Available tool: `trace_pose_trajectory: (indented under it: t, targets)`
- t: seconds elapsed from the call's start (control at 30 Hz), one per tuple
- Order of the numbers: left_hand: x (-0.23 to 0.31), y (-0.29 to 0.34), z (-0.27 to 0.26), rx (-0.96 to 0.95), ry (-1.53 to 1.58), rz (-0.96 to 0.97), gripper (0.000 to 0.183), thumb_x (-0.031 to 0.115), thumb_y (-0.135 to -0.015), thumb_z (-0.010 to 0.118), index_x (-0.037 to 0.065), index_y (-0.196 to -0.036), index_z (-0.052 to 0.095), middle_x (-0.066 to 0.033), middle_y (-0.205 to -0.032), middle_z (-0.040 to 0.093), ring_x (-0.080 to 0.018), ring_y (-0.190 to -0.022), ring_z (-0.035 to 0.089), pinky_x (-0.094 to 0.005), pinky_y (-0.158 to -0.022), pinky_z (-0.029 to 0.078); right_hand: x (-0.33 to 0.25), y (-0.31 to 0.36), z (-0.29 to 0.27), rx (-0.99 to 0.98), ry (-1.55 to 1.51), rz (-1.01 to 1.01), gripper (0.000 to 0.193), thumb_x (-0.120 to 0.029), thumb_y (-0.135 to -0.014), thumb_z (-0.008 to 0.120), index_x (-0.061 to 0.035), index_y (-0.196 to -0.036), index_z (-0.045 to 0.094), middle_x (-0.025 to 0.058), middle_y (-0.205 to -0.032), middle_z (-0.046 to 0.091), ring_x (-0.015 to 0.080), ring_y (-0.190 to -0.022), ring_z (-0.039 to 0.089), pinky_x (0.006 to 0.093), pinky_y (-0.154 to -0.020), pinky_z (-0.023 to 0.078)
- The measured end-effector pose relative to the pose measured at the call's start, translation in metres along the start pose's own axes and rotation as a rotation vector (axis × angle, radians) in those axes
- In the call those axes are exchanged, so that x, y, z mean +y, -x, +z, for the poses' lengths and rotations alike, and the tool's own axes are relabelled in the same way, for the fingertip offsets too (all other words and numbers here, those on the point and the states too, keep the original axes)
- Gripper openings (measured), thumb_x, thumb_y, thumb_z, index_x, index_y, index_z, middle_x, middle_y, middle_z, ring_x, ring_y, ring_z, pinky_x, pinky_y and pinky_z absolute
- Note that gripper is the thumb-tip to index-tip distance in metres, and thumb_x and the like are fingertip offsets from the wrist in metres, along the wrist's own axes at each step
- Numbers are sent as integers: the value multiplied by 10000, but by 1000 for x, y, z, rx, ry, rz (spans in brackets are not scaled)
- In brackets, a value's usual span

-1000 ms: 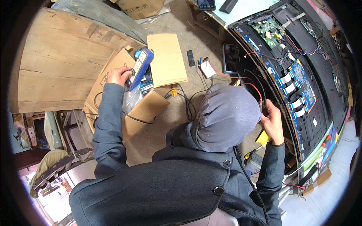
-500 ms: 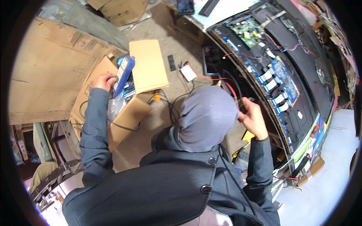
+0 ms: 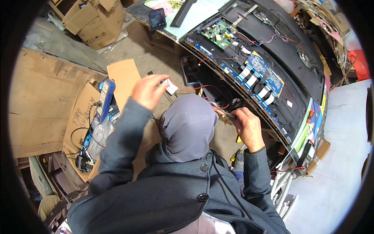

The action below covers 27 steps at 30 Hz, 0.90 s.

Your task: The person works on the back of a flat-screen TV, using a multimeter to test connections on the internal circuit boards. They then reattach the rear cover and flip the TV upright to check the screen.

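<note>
My left hand [image 3: 150,91] is raised with its fingers apart and nothing visible in them. Close to its fingertips, a small white box with a red wire [image 3: 172,87] appears to rest on the floor. At the edge of a large opened flat-screen panel [image 3: 269,43], my right hand [image 3: 247,128] is closed on a thin red-and-dark probe-like piece [image 3: 221,111]. Its exact kind is hard to make out. Red wire loops between the box and the area by this piece. A rounded grey cloth form [image 3: 189,126] hides the floor between my hands.
On the left, an open cardboard box [image 3: 83,111] holds a blue-and-white power strip [image 3: 104,97], cables and clear plastic. One phone [image 3: 157,18] lies on the pale tabletop. A dark phone-like device [image 3: 190,70] sits lower, beside the panel. White tubes [image 3: 286,195] stand at lower right.
My left hand has let go of the power strip and moved right, toward the white box. The right hand now holds the probe-like piece more visibly. The whole view has shifted.
</note>
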State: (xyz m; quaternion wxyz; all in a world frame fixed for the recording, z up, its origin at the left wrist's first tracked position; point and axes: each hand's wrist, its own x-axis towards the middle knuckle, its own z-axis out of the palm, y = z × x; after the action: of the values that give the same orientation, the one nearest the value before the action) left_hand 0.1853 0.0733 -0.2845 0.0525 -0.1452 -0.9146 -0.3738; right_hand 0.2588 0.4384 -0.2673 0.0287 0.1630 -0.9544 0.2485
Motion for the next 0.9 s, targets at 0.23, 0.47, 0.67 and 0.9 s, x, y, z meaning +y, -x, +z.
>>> trace_pose_trajectory:
  t: [0.23,0.47,0.67,0.9]
  targets:
    - [-28,-96,133,144,428,-164,444,178,-857,780,-7,-1249,686,-187,-1124,750,-254,-948,742,-380,-853,588,-16,13,-2,314,136,13,268,8,-721,732,-17,-970,636,153,-1018,614,335,-868,647,400,-729,548]
    - [-32,-121,157,68,497,-273,178,168,-889,761,9,-968,780,-106,-847,768,-185,-799,743,-323,-723,595,-18,13,-6,474,197,-92,413,123,-644,707,-2,-1022,598,188,-1048,624,366,-891,629,415,-754,534]
    - [-26,-114,145,-310,1242,-486,219,127,-995,680,-39,-1138,699,-98,-961,731,-164,-823,711,-306,-754,618,-25,-9,-12,584,226,-251,413,110,-640,632,4,-1037,665,152,-1074,667,323,-833,600,391,-733,513]
    - [-23,-104,140,-373,1343,-476,250,134,-1010,659,-42,-1186,680,-111,-1014,728,-180,-885,714,-318,-812,616,-30,-23,18,680,-179,-136,406,26,-791,811,-115,-1167,756,117,-1270,573,232,-1011,632,322,-826,545]
